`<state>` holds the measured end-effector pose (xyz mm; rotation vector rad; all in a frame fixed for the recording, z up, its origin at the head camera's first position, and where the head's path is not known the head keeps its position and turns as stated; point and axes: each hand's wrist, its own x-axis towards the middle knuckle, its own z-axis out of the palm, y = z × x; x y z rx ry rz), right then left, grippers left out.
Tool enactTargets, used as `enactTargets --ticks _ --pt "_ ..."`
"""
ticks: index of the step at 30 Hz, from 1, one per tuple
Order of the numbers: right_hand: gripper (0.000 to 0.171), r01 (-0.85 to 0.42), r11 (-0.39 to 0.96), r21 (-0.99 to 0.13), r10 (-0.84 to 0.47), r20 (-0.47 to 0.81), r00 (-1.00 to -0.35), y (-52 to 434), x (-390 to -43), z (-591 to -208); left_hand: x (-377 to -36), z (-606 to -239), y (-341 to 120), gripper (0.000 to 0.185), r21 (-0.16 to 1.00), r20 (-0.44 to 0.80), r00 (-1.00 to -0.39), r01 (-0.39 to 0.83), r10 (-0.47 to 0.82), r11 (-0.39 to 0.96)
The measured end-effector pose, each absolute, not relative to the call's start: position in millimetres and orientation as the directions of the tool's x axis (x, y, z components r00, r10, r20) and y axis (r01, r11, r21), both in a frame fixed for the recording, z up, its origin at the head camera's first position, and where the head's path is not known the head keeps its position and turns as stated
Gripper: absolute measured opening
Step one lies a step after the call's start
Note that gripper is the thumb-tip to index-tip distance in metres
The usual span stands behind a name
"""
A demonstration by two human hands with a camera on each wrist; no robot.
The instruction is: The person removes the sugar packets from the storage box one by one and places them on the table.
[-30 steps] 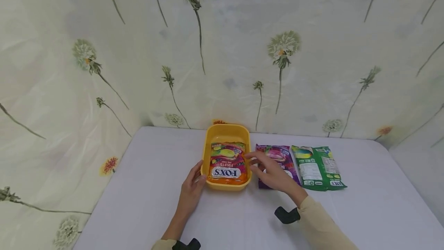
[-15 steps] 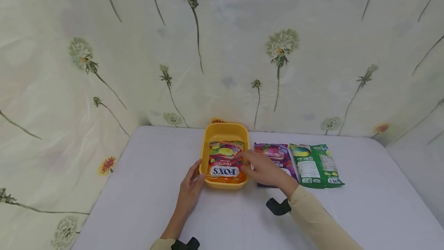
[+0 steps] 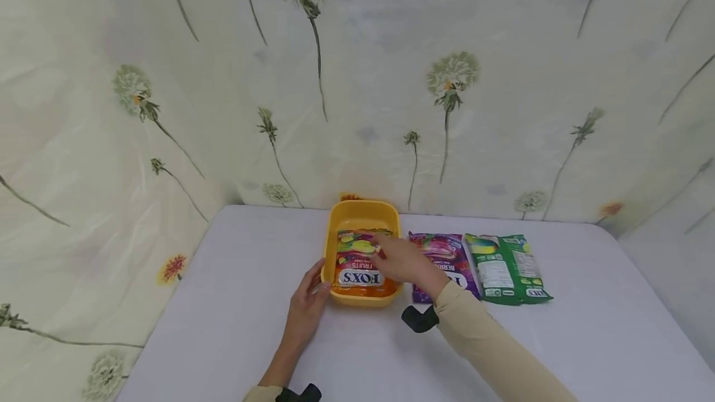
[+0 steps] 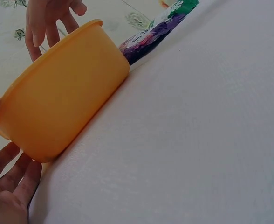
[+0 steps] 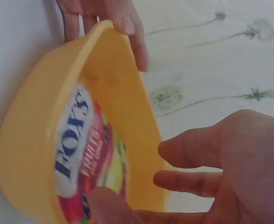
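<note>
Three candy bags and one tub sit on the white counter (image 3: 223, 327), which runs to a dandelion-print backdrop (image 3: 167, 110) at twelve o'clock. Biggest of the movable things is the yellow tub (image 3: 363, 213), near the counter's middle, with the Fox's fruits bag (image 3: 357, 265) lying flat inside it, label up. At three o'clock from the tub lie the purple bag (image 3: 447, 250) and, just beside that, the green bag (image 3: 505, 268), both flat on the counter. The left hand (image 3: 306, 312) rests against the tub's near-left corner at seven o'clock, fingers fairly straight along the wall, thumb at the rim. The right hand (image 3: 399, 260) reaches over the tub's right rim, fingers relaxed and slightly spread above the fruits bag; the right wrist view shows them holding nothing. The bag looks light, glossy and crinkly, probably slippery when pinched on its flat face and lumpy with loose sweets; a sealed end seam looks the surest place to take it. The tub looks stiff, light plastic, likely to slide unless steadied.
</note>
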<state>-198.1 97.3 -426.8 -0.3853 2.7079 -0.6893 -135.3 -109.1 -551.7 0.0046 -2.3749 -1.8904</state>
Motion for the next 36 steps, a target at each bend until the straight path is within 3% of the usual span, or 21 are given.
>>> enactTargets --ticks 13,18,30,33,36 --pt "0.064 -0.14 0.928 -0.345 -0.25 -0.3 -0.92 74.7 -211.1 -437.8 -137.5 -548.8 -109.0 0.047 0.977 0.084 -0.996 0.074 -0.041 0.202" --pt "0.062 -0.104 0.94 -0.324 -0.216 -0.333 -0.918 71.3 -212.4 -445.7 -136.6 -551.8 -108.1 0.046 0.977 0.073 -0.997 0.066 -0.028 0.203" --pt "0.054 -0.138 0.974 -0.18 -0.18 -0.241 -0.954 63.7 -207.3 -465.9 -134.6 -553.3 -110.6 0.047 0.976 0.096 -0.995 0.089 -0.023 0.2" --pt "0.055 -0.148 0.971 -0.186 -0.192 -0.251 -0.949 64.4 -204.0 -465.7 -134.6 -553.2 -110.4 0.047 0.977 0.098 -0.995 0.093 -0.013 0.19" --pt "0.067 -0.142 0.961 -0.237 -0.205 -0.266 -0.942 65.5 -201.1 -465.0 -134.3 -551.8 -110.3 0.048 0.978 0.099 -0.995 0.096 -0.009 0.187"
